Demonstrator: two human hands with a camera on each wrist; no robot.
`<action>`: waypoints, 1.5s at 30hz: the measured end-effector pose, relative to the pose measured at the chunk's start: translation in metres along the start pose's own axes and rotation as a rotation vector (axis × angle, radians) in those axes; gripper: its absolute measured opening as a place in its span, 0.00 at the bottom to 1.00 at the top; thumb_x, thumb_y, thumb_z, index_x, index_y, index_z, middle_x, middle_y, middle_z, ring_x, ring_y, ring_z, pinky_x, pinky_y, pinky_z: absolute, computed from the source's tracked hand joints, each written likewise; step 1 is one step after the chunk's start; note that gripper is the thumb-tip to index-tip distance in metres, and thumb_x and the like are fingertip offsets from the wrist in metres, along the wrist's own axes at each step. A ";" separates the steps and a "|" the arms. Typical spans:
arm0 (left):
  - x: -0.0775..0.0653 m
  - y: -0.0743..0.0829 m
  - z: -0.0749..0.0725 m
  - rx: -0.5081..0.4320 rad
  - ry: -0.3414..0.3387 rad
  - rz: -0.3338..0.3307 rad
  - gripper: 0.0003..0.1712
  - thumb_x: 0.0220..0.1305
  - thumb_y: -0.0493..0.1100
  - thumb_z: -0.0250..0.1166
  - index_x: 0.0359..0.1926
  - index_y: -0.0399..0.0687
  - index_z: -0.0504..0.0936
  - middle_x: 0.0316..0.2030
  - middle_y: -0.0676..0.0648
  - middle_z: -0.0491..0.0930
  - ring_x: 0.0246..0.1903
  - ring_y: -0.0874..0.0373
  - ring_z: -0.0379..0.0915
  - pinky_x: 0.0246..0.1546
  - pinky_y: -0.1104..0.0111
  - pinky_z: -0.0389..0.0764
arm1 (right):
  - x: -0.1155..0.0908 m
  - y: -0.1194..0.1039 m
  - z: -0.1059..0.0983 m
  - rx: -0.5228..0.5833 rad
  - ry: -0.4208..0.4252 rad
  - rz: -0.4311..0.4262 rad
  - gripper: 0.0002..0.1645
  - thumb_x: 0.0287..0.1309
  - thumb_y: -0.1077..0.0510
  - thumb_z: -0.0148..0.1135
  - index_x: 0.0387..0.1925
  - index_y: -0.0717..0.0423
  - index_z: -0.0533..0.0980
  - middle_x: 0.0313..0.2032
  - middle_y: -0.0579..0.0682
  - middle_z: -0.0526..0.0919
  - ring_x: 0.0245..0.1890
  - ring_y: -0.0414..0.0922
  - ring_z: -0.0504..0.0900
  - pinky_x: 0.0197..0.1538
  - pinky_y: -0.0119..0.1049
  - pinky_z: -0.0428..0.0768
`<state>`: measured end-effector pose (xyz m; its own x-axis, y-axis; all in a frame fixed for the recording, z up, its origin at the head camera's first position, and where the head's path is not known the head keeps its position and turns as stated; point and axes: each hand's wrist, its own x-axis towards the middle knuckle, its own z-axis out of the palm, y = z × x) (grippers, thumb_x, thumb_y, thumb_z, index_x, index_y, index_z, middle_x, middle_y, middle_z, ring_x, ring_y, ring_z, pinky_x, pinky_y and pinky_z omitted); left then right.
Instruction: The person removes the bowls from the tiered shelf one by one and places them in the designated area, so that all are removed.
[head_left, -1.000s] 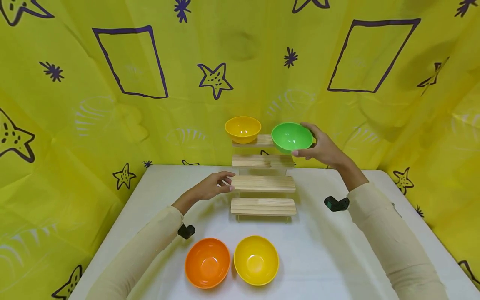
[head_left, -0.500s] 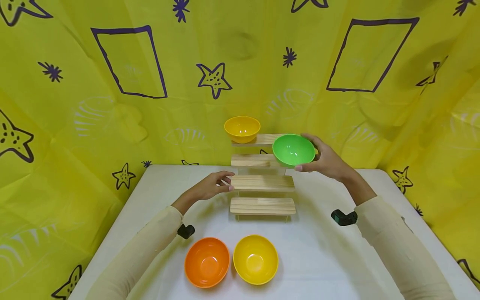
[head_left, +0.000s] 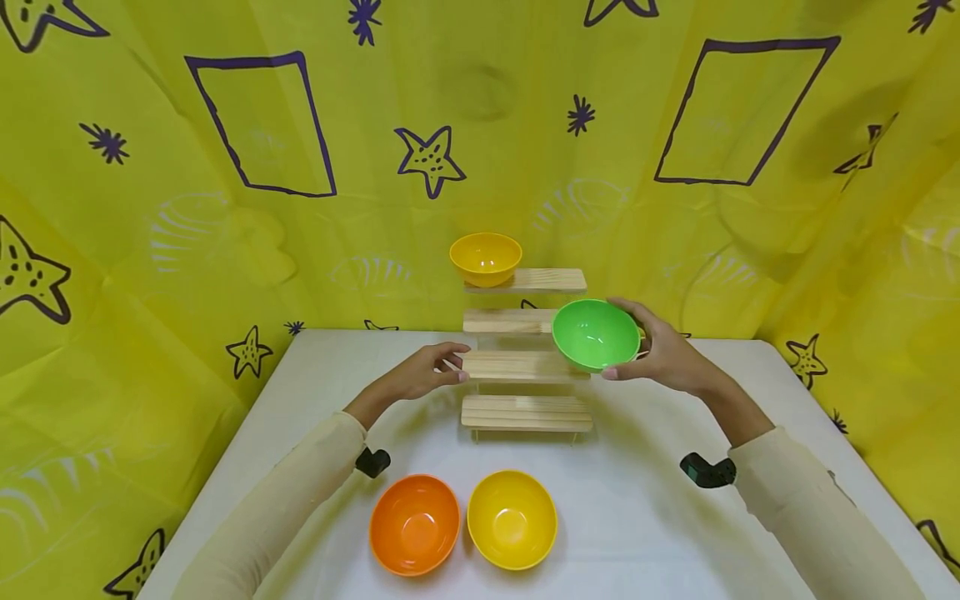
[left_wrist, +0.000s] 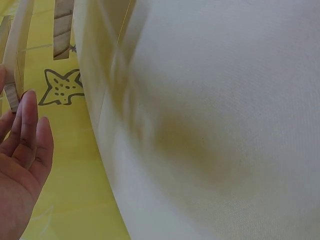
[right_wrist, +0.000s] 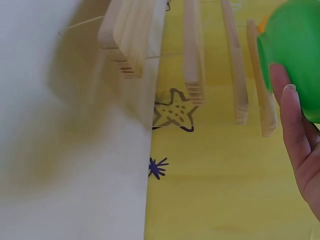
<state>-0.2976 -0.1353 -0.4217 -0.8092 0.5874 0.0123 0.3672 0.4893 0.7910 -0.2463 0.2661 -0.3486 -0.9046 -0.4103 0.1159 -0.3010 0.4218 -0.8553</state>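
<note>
A green bowl (head_left: 596, 335) is held at its right side by my right hand (head_left: 663, 354), thumb at the near rim and fingers behind. It tilts toward me, in front of the right ends of the middle shelves of a wooden tiered stand (head_left: 525, 412). In the right wrist view, the green bowl (right_wrist: 297, 60) appears beside the shelf ends. My left hand (head_left: 420, 372) pinches the left end of the third shelf down. The left wrist view shows that hand (left_wrist: 22, 160) with bent fingers at a shelf end. A yellow-orange bowl (head_left: 485, 260) sits on the top shelf's left.
An orange bowl (head_left: 415, 525) and a yellow bowl (head_left: 512, 521) stand side by side on the white table (head_left: 637, 533), in front of the stand. A yellow patterned curtain (head_left: 510, 158) hangs behind the table and along both sides.
My right hand has brought the green bowl down and toward me, from top-shelf height to in front of the middle shelves. The left hand has stayed put on the stand.
</note>
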 end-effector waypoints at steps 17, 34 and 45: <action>-0.001 0.002 0.000 0.010 0.001 0.006 0.31 0.71 0.43 0.64 0.70 0.38 0.69 0.54 0.36 0.78 0.50 0.46 0.78 0.49 0.61 0.78 | -0.027 0.013 0.017 0.086 -0.079 -0.039 0.64 0.45 0.67 0.78 0.77 0.57 0.48 0.67 0.69 0.57 0.42 0.56 0.85 0.42 0.40 0.86; -0.002 0.003 0.001 0.001 -0.002 0.006 0.31 0.72 0.43 0.63 0.70 0.37 0.68 0.53 0.36 0.78 0.49 0.45 0.78 0.48 0.61 0.78 | -0.067 0.028 0.030 0.147 -0.137 -0.047 0.66 0.43 0.70 0.77 0.77 0.57 0.47 0.66 0.67 0.56 0.42 0.51 0.86 0.40 0.44 0.87; -0.001 0.000 0.001 0.005 0.005 -0.011 0.31 0.71 0.44 0.65 0.71 0.41 0.68 0.53 0.38 0.78 0.48 0.49 0.78 0.48 0.63 0.78 | -0.094 0.039 0.041 0.251 -0.213 -0.035 0.64 0.44 0.73 0.73 0.77 0.58 0.45 0.63 0.67 0.55 0.42 0.53 0.87 0.41 0.47 0.86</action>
<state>-0.2963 -0.1346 -0.4222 -0.8156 0.5786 0.0066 0.3603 0.4989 0.7882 -0.1600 0.2877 -0.4134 -0.8038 -0.5917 0.0617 -0.2226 0.2029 -0.9536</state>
